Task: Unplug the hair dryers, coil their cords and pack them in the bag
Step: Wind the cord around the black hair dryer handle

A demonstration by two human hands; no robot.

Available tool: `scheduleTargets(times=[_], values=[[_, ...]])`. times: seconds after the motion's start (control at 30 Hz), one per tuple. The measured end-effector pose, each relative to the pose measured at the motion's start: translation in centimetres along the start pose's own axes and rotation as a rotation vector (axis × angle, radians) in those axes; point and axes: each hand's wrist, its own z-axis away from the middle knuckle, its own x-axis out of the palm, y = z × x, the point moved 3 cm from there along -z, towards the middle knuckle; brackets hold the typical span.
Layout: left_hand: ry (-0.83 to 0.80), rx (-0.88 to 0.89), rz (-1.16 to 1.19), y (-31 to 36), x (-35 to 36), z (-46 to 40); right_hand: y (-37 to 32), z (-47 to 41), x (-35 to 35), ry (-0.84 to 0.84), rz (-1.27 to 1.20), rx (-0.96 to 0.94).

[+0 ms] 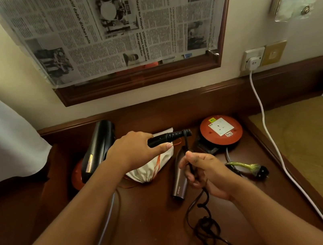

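Above the desk, our left hand is gripping the black hair dryer by its handle; our right hand is pinching its cord. The white bag is lying beneath, beside a brown dryer.

At frame centre your left hand grips the black hair dryer by its handle; just below, your right hand pinches its black cord above the desk
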Motion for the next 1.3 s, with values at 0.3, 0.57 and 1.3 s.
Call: scheduleTargets(times=[0.3, 0.57, 1.3], values=[[0.016, 0.036, 0.121, 1.0, -0.6, 0.7, 1.8, -0.3, -1.3, -0.065, -0.303, 0.095], [-0.006, 0.072, 0.320, 1.2, -1.0, 1.3, 1.4, -1.4, -2.3, -0.092, -0.358, 0.000], [-0.153, 0.110, -0.117, 1.4, -0.1, 2.7, -8.5, -1.7, -1.6, 0.248, 0.519, -0.170]])
